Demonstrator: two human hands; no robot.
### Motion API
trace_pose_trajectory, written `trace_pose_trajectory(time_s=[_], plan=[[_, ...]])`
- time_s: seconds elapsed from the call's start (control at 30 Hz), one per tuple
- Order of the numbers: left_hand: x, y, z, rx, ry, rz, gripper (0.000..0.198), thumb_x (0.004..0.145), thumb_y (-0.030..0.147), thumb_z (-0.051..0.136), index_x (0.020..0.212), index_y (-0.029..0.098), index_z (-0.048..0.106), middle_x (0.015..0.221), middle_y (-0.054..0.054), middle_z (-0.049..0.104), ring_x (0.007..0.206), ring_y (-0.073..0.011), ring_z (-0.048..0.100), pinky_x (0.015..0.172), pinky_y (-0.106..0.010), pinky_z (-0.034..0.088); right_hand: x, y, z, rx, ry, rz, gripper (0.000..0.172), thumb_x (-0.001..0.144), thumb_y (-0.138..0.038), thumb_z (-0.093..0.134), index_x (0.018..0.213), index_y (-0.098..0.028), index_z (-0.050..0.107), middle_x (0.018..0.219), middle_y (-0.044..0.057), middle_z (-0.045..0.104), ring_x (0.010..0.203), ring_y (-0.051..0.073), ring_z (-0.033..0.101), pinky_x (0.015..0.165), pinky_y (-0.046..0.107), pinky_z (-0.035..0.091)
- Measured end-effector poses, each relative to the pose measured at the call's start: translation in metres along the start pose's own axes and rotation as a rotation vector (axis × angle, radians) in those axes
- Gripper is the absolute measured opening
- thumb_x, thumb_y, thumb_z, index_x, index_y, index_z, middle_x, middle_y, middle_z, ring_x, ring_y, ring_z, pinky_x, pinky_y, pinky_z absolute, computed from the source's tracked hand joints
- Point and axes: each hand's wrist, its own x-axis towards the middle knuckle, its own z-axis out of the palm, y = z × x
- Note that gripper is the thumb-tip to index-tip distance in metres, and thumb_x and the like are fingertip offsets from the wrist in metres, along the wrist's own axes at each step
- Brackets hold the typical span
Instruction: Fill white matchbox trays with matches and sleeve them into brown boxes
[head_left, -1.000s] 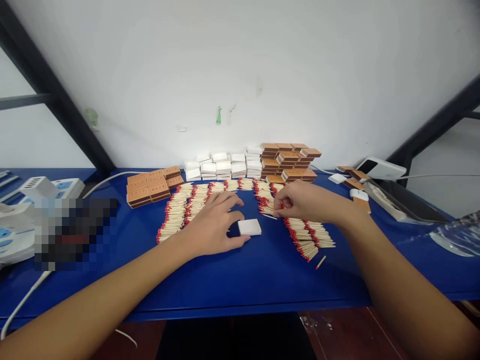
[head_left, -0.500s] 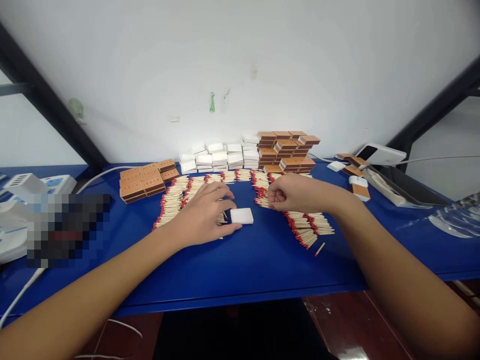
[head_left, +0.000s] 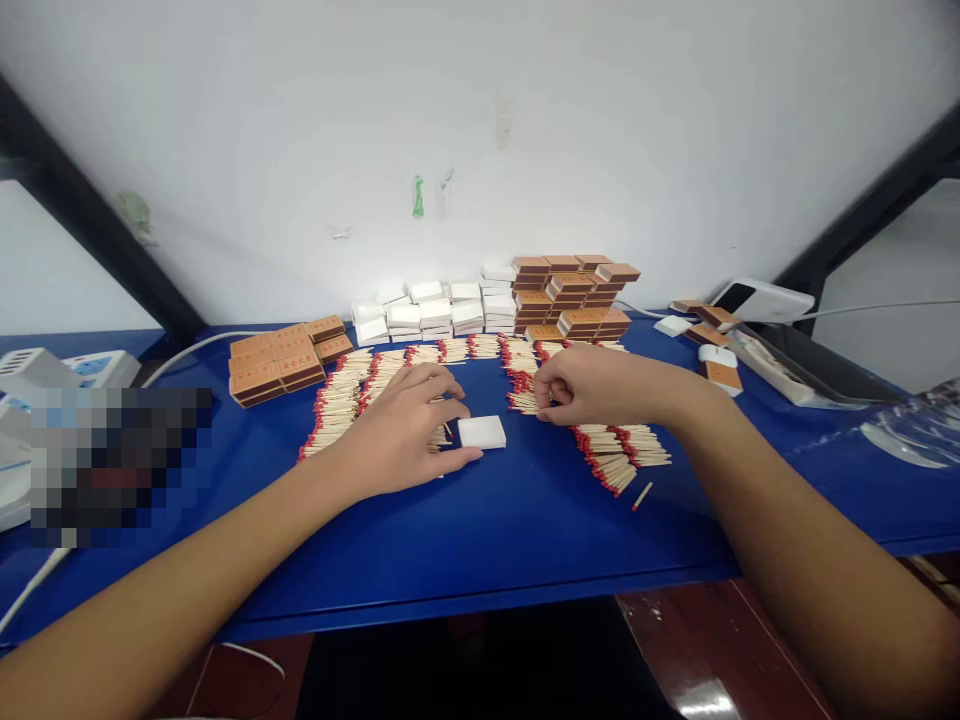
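Note:
My left hand [head_left: 412,428] rests on the blue table [head_left: 465,545], fingers curved apart, its thumb and fingers beside a small white box [head_left: 482,433]. Nothing shows in its grip. My right hand [head_left: 574,385] is closed, thumb and fingers bent together at the edge of the red-tipped matches [head_left: 525,375] right of centre; what it pinches, if anything, is too small to make out. More matches [head_left: 337,405] lie in rows to the left, partly behind my left hand. Below my right forearm, another group of matches [head_left: 611,465] fans out, with one loose match [head_left: 642,496] nearby.
White boxes [head_left: 435,312] and brown matchboxes [head_left: 574,295] are stacked against the wall. More brown matchboxes [head_left: 281,360] stand at the left. A pixelated dark object [head_left: 120,465] and power strips [head_left: 97,370] lie far left; a white device [head_left: 761,300] is at the right.
The view has shifted slightly. Both hands keep nearly the same place and shape, the left by the white box and the right at the matches.

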Motion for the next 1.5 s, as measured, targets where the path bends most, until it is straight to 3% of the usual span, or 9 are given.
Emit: trace_pose_trajectory(time_s=[0.1,0.57,0.9,1.3,1.5], plan=[[0.0,0.0,-0.001,0.003,-0.005,0.008,0.032,0.1,0.048,0.08,0.114,0.019,0.08,0.127,-0.012,0.074,0.132,-0.0347,0.062,0.116,-0.056,0.05,0.0,-0.002,-0.002,0.003,-0.014,-0.005,0.013,0.088,-0.033,0.072,0.081,-0.022,0.074,0.078,0.003,0.07,0.068,0.018,0.061,0.064,0.033,0.039],[-0.001,0.002,-0.003,0.036,-0.013,0.043,0.031,0.1,0.046,0.079,0.115,0.018,0.08,0.127,-0.012,0.075,0.129,-0.0343,0.064,0.114,-0.055,0.052,0.003,-0.003,0.0,-0.002,-0.021,0.016,0.009,0.095,-0.023,0.07,0.088,-0.022,0.076,0.077,0.002,0.068,0.069,0.018,0.059,0.065,0.033,0.038],[-0.002,0.003,-0.003,0.017,0.004,0.044,0.028,0.1,0.043,0.08,0.113,0.018,0.08,0.124,-0.012,0.075,0.126,-0.0331,0.064,0.113,-0.054,0.053,0.005,-0.003,0.004,0.032,-0.05,0.014,0.015,0.098,-0.032,0.066,0.089,-0.022,0.073,0.075,0.002,0.067,0.066,0.018,0.058,0.064,0.033,0.038],[-0.001,0.003,-0.003,0.004,0.001,0.034,0.029,0.1,0.044,0.08,0.115,0.019,0.08,0.124,-0.011,0.075,0.126,-0.0332,0.065,0.113,-0.054,0.052,0.006,-0.002,0.01,0.049,0.114,-0.091,0.026,0.101,-0.04,0.064,0.081,-0.023,0.063,0.068,0.0,0.06,0.061,0.016,0.047,0.063,0.034,0.031],[-0.001,0.002,-0.003,0.007,0.008,0.017,0.035,0.099,0.052,0.081,0.109,0.019,0.08,0.121,-0.012,0.075,0.124,-0.0323,0.065,0.11,-0.053,0.055,0.006,-0.018,0.014,0.067,0.206,-0.181,0.027,0.105,-0.039,0.063,0.085,-0.021,0.067,0.074,0.002,0.064,0.067,0.017,0.051,0.065,0.032,0.031]])
